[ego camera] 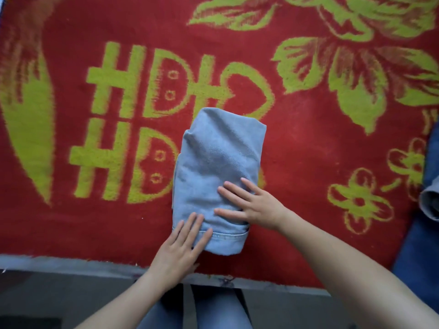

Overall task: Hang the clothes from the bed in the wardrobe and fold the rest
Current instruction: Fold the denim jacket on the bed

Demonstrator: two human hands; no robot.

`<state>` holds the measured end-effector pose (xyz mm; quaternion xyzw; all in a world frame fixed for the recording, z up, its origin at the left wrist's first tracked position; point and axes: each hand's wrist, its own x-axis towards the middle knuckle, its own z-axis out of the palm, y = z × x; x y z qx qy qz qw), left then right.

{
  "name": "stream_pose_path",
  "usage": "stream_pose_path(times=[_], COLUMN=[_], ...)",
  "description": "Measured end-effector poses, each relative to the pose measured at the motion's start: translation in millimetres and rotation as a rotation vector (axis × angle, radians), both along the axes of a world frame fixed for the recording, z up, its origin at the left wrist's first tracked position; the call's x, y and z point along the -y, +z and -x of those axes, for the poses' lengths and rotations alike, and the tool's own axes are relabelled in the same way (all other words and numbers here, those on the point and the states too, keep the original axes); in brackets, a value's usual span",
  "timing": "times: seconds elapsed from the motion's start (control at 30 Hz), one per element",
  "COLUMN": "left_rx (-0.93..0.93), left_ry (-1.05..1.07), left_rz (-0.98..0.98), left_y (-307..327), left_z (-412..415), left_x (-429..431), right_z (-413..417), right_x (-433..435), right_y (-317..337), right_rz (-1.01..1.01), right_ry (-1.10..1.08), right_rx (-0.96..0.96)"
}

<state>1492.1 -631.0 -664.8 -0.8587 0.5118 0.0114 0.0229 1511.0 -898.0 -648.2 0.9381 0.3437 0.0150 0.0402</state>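
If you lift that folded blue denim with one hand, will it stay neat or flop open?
It would probably flop open: the folded denim is soft, creased cloth with nothing tying its layers. It likely feels heavy for its size, being several thick layers. It probably won't slide on the fuzzy red blanket.

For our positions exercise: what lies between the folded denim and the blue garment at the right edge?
Between the denim and the garment: only red blanket, printed with a green flower, in the head view.
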Motion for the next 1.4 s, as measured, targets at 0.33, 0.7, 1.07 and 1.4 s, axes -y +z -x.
stream_pose_path(times=[0.33,0.7,1.07,1.4], left_rx=[-0.007,0.037,0.324,1.101], left_ry=[0.385,0.761,1.37,1.254], left_rz=[0.084,0.584,0.799,0.206], left_y=[7.1,112.2,274.0,424.9], left_z=[-11.1,-10.1,143.6,394.2], left_x=[34.5,-32.2,-255.5,-424.7], right_z=[-21.8,-72.2,20.3,196.2], right_x=[-6.5,-102.7,-389.8,-615.8], right_y=[32.7,170.9,327.0,430.1], right_rz=[-0.147,-0.054,-0.002,-0.721], right_ry=[0.087,-0.071,0.563,1.442], right_rx=[-0.022,-0.544,-0.165,0.385])
